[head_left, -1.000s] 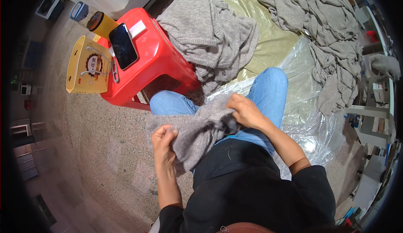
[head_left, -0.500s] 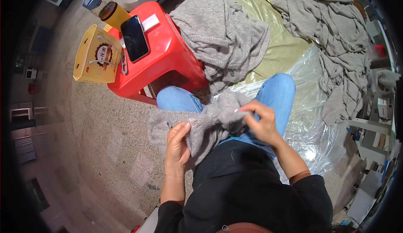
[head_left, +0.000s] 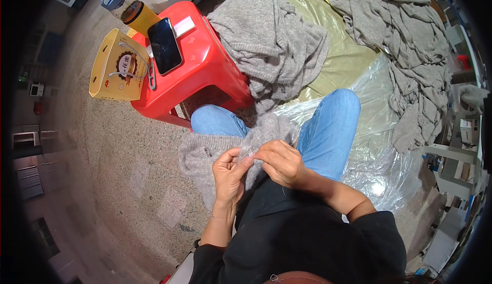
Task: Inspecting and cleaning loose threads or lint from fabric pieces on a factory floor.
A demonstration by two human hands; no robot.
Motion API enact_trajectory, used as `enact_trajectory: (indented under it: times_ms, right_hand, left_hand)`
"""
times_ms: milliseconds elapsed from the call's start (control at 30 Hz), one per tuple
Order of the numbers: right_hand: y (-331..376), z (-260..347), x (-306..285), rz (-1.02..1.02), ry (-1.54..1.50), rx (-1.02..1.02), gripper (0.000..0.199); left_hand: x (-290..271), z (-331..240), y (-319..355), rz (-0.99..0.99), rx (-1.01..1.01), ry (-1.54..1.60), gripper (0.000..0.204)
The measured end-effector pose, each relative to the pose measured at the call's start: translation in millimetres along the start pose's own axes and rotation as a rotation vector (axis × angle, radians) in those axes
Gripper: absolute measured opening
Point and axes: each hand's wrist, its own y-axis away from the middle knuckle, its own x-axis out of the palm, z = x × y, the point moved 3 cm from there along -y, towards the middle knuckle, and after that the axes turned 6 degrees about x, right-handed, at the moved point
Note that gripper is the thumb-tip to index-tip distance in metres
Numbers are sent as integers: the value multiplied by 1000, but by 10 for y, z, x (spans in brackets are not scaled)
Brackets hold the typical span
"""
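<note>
Knitwear on the lap: one piece of soft grey fabric with a ribbed edge (head_left: pixel 220 143), bunched toward the right, amid two legs in blue denim (head_left: pixel 328 130). Pinched narrowly between thumb and fingertips of left hand (head_left: pixel 229 177) and, just beside, by right hand (head_left: pixel 284 165); cannot tell exactly which stitches, being hidden. Looks light, limp and fuzzy, probably stretchy, hardly slippery, but liable to snag; best taken by the firmer ribbing or a gathered fold, not by single loops. At far left, one glossy red plastic stool (head_left: pixel 197 61), bearing one black-screened smartphone (head_left: pixel 165 46), one blue-capped bottle with a yellow sleeve (head_left: pixel 141 20) and one small grey metal tool (head_left: pixel 151 76); at its left end, one yellow paper bag (head_left: pixel 118 69). Beyond, two heaps of grey knit: one beside the stool (head_left: pixel 271 38), one at far right (head_left: pixel 410 43); pieces within each uncountable.
</note>
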Motion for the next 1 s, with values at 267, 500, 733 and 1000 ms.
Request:
enact_trajectory:
  times_ms: [267,500,733,1000]
  right_hand:
    - [-306,-196,-98,745,-403,523,28]
    - [-250,-245,-33,790,-513,614,14]
    - [-69,75,98,113,-133,301,13]
    - [40,-15,113,-98,174,-30,20]
  left_hand:
    - [-30,-124,0,283,304,-539,14]
    - [-33,-137,59,174,346,-543,12]
    - [108,-129,227,39,899,-847,26]
    - [15,17,36,-68,153,-71,26]
